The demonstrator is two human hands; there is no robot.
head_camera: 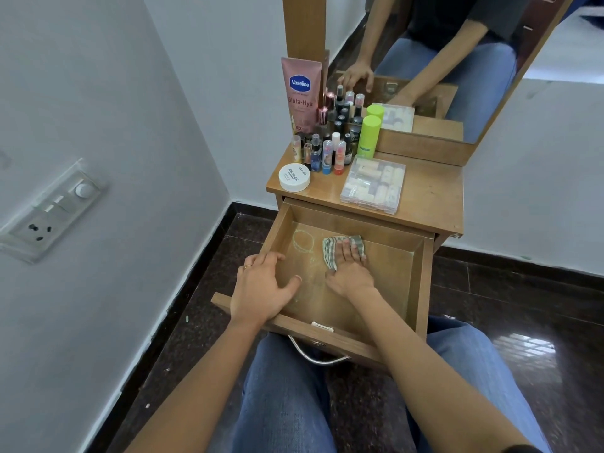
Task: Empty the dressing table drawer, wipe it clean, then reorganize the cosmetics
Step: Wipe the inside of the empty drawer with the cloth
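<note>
The wooden drawer (397, 256) of the dressing table stands pulled out, and only a checked cloth (330, 248) lies inside it. My right hand (349, 268) presses flat on the cloth against the drawer floor, fingers straight. On the drawer's front left corner rests my left hand (263, 286), fingers spread over the left wall and thumb inside. Pale chalky scribbles (302, 241) mark the drawer floor left of the cloth. The cosmetics stand on the tabletop: a pink Vaseline tube (301, 91), several small bottles (330, 148), a green-capped bottle (369, 135), a white round jar (294, 177) and a clear plastic box (372, 184).
A mirror (441, 60) leans behind the tabletop (431, 194) and reflects my arms and the bottles. A wall with a switch and socket plate (49, 210) is close on the left. Dark glossy floor (523, 308) surrounds the table. My knees in jeans (281, 393) sit under the drawer's metal handle (313, 356).
</note>
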